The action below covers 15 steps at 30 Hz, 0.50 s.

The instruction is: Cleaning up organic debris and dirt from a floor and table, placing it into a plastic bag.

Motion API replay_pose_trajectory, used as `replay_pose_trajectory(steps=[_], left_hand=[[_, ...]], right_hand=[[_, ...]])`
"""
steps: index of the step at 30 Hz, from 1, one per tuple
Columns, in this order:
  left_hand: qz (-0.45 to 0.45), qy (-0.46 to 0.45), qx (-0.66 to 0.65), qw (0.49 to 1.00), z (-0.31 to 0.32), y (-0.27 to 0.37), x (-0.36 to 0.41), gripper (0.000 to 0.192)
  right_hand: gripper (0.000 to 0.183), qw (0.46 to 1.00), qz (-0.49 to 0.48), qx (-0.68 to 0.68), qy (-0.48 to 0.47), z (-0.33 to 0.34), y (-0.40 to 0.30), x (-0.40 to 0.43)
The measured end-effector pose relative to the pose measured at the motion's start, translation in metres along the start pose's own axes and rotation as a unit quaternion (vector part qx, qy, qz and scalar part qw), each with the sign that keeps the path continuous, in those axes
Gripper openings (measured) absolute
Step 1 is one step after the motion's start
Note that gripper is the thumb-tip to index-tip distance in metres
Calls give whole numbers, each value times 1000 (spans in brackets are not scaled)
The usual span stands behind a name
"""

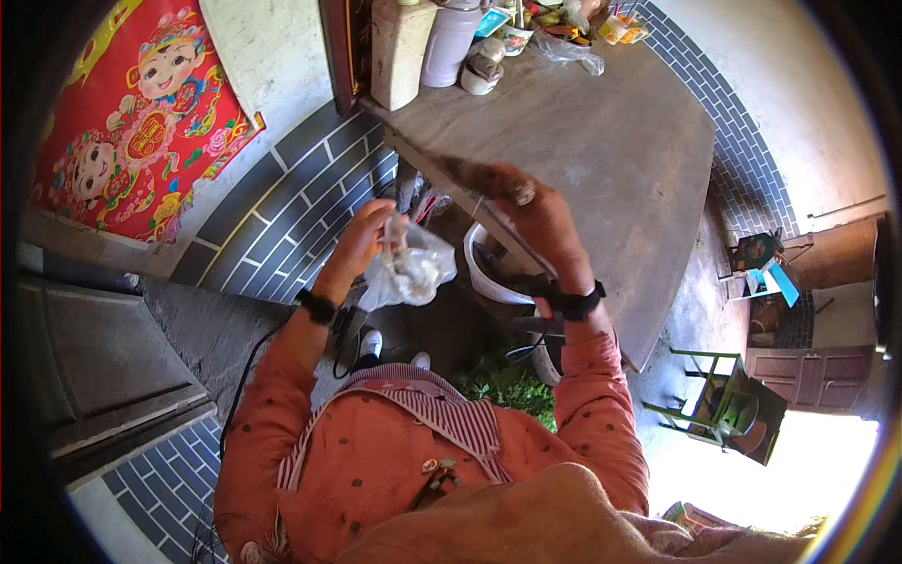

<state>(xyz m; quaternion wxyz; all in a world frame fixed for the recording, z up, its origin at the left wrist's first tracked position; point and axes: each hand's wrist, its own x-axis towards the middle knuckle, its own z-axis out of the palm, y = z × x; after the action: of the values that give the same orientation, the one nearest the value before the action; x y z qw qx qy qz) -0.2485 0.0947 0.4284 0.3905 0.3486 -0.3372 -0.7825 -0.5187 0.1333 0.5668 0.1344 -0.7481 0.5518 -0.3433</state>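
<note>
My left hand (pixel 361 236) grips a clear plastic bag (pixel 412 271) by its upper part. The bag hangs over the dark floor, with pale, lumpy contents that I cannot name. Over the near edge of a brown table (pixel 599 134), my right hand (pixel 532 208) reaches towards the left with bent fingers. Its fingertips are dark and blurred, so whether they pinch something small is unclear. Each wrist wears a black band.
On the table's far left stand a cream plastic container (pixel 400 56), a lilac flask (pixel 452 46) and several bowls and bags. A white bucket (pixel 483 275) sits below the table edge, near green leaves (pixel 514 388). A green-framed stand (pixel 719 402) is at right.
</note>
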Motion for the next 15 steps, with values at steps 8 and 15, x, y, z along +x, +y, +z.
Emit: replay_pose_trajectory(steps=[8, 15], left_hand=[[-54, -47, -22, 997, 20, 10, 64, 23], [-25, -7, 36, 999, -33, -1, 49, 29]], right_hand=[[30, 960, 189, -190, 84, 19, 48, 16], [30, 987, 132, -75, 49, 57, -40, 38]])
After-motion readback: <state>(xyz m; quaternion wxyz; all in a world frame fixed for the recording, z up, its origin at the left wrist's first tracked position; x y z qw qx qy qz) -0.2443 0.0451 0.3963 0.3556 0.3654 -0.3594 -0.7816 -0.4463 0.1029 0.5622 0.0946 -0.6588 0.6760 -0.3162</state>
